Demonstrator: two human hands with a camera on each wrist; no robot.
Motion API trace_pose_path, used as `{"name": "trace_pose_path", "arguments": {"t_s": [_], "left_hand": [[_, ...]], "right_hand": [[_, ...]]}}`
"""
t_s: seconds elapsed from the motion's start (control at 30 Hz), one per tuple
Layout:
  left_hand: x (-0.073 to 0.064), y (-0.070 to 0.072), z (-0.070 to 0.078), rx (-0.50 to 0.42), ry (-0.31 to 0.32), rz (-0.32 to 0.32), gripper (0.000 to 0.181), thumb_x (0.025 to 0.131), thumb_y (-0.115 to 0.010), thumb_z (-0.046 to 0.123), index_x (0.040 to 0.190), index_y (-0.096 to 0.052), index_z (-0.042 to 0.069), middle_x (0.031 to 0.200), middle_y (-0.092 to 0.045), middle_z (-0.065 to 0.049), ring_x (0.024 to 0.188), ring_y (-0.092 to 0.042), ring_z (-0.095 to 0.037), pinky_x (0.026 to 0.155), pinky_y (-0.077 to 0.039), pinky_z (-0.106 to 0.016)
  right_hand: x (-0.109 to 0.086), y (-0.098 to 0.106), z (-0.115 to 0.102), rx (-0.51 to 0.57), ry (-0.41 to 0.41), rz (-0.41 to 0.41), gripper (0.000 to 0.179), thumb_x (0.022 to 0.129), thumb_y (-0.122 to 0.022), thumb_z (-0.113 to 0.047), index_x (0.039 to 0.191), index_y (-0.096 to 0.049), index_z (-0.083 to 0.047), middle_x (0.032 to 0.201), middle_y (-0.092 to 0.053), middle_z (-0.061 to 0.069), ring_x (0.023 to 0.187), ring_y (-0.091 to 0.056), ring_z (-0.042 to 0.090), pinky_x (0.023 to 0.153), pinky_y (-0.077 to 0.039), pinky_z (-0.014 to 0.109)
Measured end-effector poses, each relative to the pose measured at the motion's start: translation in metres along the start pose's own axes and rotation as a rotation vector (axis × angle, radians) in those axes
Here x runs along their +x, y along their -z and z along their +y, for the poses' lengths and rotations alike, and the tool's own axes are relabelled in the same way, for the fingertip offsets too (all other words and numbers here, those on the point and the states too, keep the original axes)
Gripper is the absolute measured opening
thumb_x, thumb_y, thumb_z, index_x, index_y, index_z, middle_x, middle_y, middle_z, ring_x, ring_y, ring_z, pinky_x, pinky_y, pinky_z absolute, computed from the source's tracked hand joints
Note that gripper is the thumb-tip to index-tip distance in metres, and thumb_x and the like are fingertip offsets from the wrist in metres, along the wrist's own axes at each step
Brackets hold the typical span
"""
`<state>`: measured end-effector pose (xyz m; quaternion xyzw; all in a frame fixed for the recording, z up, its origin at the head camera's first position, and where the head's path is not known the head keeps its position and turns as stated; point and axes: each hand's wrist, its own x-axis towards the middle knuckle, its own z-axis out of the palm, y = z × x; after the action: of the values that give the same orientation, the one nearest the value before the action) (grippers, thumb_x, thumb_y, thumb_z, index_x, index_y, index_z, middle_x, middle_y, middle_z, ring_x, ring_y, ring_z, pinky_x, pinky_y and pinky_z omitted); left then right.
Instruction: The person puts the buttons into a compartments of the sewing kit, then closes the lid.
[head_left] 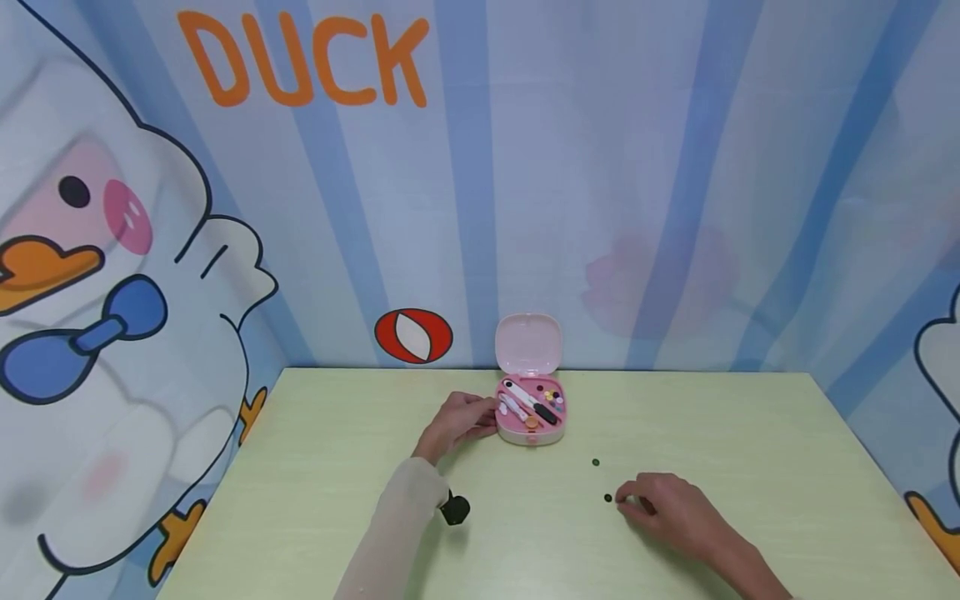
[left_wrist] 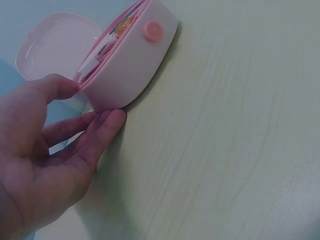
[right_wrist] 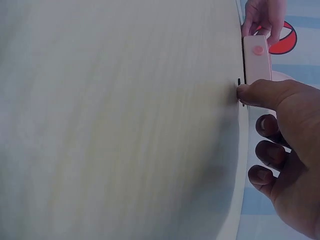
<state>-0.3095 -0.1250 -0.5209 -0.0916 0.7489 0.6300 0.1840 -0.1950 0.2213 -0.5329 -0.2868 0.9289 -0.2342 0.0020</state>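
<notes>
Head view finds an open pink box [head_left: 512,435] at the far side of the table [head_left: 525,525], lid [head_left: 528,343] raised behind it, with the left hand [head_left: 459,419] at its left side. As the left wrist view shows, the thumb is on the rim and the fingers press low on the wall, a light pinch with the box between them. The right hand [head_left: 667,510] hangs low over the table, thumb and forefinger drawn nearly together just beside a near dark disc [head_left: 608,498]; whether those tips hold anything cannot be told from either view. A far disc [head_left: 596,462] lies between there and the box, near neither hand's fingertips. Discs this thin look likely to skid, so a good pick-up would press lightly on one edge, tip it up and pinch it by the rim, rather than squeeze flat from above. The left hand would do well to steady the box without pushing, since a tilt might roll the coloured pieces [head_left: 555,396] about in their compartment beside the black-ended tool [head_left: 545,413].
</notes>
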Motion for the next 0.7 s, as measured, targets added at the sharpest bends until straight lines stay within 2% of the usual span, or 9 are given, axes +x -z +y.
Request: {"name": "trace_pose_path", "arguments": {"t_s": [0.3, 0.47, 0.7], "left_hand": [[0.001, 0.0, -0.001, -0.002, 0.002, -0.001, 0.039, 0.103, -0.068, 0.026, 0.128, -0.063, -0.004, 0.108, -0.072, -0.013, 0.095, -0.07, -0.022, 0.087, -0.061, -0.032], [0.001, 0.0, -0.001, -0.002, 0.002, -0.001, 0.039, 0.103, -0.067, 0.026, 0.128, -0.063, -0.003, 0.108, -0.072, -0.013, 0.095, -0.07, -0.022, 0.086, -0.061, -0.031], [0.004, 0.0, -0.002, -0.013, -0.001, 0.006, 0.037, 0.103, -0.067, 0.025, 0.127, -0.063, -0.003, 0.106, -0.073, -0.013, 0.094, -0.071, -0.022, 0.085, -0.062, -0.03]], "right_hand": [[0.002, -0.003, 0.005, -0.106, 0.123, 0.098, 0.012, 0.089, -0.078, -0.012, 0.09, -0.079, -0.024, 0.075, -0.052, -0.024, 0.063, -0.042, -0.005, 0.054, -0.042, 0.021], [0.005, -0.004, 0.008, -0.078, 0.096, 0.103, 0.014, 0.09, -0.074, -0.01, 0.091, -0.077, -0.023, 0.068, -0.043, -0.023, 0.061, -0.038, -0.004, 0.054, -0.037, 0.02], [0.013, -0.006, 0.012, -0.077, 0.056, 0.119, 0.017, 0.09, -0.073, -0.008, 0.09, -0.074, -0.024, 0.067, -0.042, -0.021, 0.061, -0.038, -0.002, 0.055, -0.036, 0.02]]}}
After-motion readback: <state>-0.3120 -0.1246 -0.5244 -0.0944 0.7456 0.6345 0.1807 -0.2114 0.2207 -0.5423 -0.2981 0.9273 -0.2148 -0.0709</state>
